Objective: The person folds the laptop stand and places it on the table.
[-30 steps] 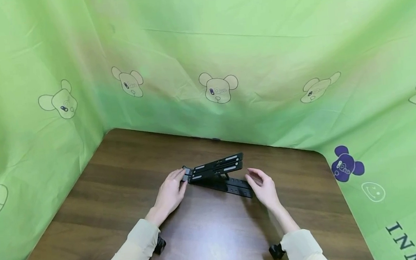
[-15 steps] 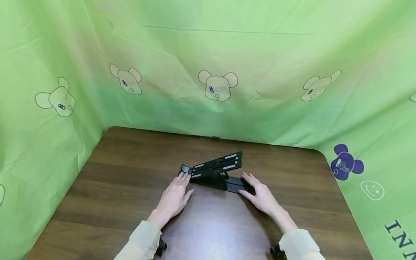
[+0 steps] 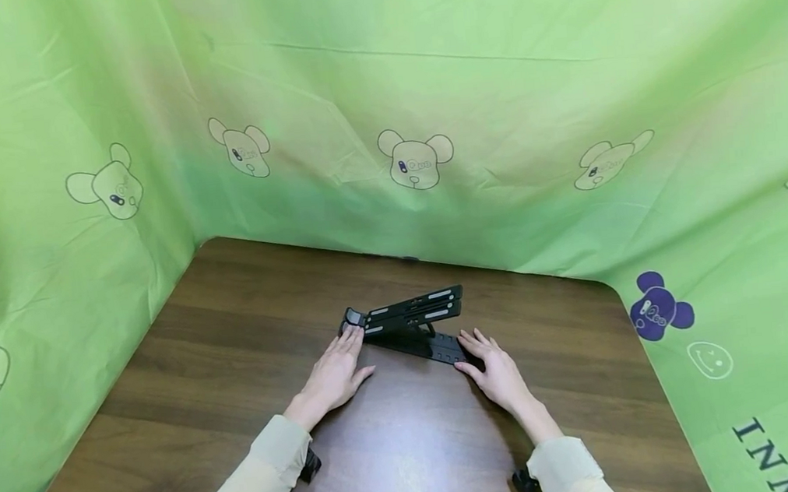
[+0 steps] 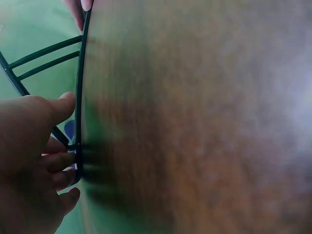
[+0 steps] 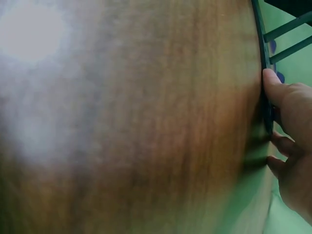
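A black folding laptop stand [image 3: 416, 306] with grey pads stands on the table, its upper panel tilted up above the flat base [image 3: 445, 348]. At its hinged left end, my left hand [image 3: 331, 375] rests straight fingers on the stand, the thumb held apart. My right hand [image 3: 498, 371] grips the right end of the base, thumb along the near edge and fingers at the far side. In the left wrist view, the base shows edge-on beside the left hand [image 4: 29, 151]. The right wrist view has the right thumb [image 5: 274, 87] against the base's edge.
The brown wooden table [image 3: 251, 305] has rounded corners. Green cloth [image 3: 334, 204] with printed bear heads hangs along its back and sides. A black wrist device [image 3: 523, 483] sits under the right cuff, and another [image 3: 310, 464] under the left cuff.
My left hand has shifted from gripping the grey-padded end to lying on it with straightened fingers. My right hand has closed in on the base's right end. The panel's tilt looks the same.
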`<move>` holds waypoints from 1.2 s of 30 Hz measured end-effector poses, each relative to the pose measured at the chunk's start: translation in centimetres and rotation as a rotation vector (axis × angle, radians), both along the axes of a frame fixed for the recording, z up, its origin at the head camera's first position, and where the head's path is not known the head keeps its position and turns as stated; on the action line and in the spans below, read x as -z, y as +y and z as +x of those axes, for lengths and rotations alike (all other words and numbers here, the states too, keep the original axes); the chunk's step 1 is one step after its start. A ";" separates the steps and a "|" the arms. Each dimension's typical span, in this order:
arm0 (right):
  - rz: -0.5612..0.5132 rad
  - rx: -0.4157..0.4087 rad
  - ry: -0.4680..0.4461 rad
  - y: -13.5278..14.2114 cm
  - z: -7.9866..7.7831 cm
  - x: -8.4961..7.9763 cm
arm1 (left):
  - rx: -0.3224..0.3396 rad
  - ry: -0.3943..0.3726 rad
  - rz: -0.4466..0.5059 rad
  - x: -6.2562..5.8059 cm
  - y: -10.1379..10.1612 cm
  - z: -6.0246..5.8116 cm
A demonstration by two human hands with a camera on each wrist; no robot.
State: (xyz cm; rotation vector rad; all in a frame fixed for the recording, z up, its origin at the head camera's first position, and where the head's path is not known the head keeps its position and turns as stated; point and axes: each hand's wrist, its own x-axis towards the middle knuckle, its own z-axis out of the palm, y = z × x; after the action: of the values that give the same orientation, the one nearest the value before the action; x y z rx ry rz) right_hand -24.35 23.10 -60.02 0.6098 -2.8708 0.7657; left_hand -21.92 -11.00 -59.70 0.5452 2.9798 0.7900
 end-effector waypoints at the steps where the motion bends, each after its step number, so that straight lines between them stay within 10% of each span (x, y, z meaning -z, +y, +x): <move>1: -0.005 0.001 0.011 0.0 0.1 0.0 | 0.002 -0.006 0.005 0.0 0.0 -0.1; 36: 0.079 -0.093 0.018 0.8 1.1 -0.4 | 0.015 -0.079 -0.012 -1.0 0.2 -2.9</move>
State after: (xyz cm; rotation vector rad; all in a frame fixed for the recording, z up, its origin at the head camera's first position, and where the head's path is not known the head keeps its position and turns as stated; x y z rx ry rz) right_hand -23.24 23.85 -59.65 0.7605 -2.8855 0.6582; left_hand -24.82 -10.82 -58.75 0.5222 2.9028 0.7739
